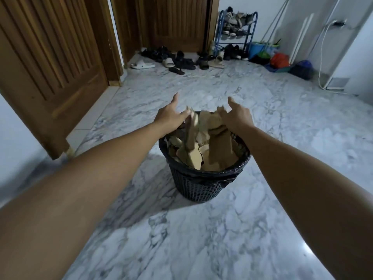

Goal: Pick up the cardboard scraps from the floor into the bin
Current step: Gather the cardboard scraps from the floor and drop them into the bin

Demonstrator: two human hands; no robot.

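Head view: 2 hands over bin (203, 182), left hand (171, 116) and right hand (237, 116) with fingers spread, gripping nothing. Cardboard scraps (201, 142) heaped inside, some mid-drop. No scraps visible on floor (181, 239); task seemingly almost finished.

You get no readable text here; no label, brand, number or sign legible on any surface; nothing printed shows clearly enough to read.
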